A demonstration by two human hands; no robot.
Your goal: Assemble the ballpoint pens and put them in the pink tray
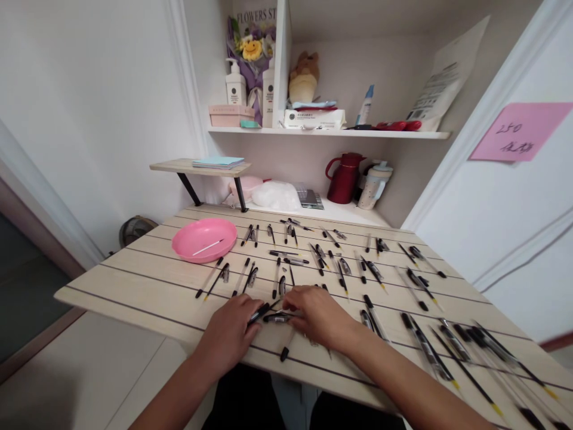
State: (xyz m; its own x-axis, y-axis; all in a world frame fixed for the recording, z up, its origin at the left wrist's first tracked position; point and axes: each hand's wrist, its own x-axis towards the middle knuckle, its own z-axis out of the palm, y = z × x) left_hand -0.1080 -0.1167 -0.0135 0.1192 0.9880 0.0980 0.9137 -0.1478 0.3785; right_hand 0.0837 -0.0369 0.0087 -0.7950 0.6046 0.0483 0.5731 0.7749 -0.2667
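My left hand [230,331] is closed round a pen [258,313] with a black end, held just above the front of the table. My right hand [320,313] is beside it, palm down, fingers bent together near the pen's tip; what they pinch is hidden. A dark pen cap [276,318] lies between the hands. Below the right hand a clear pen barrel [286,346] with a black end rests on the wood, partly covered. Just beyond the fingers are another barrel [276,278] and a black cap [282,285].
Pen barrels, caps and yellow-tipped refills [465,370] lie in groups across the slatted table [134,286]. A pink plate [183,242] at the left holds one thin white stick [207,248]. Behind are a small raised shelf [174,166], a red jug [344,179] and a tumbler [374,186].
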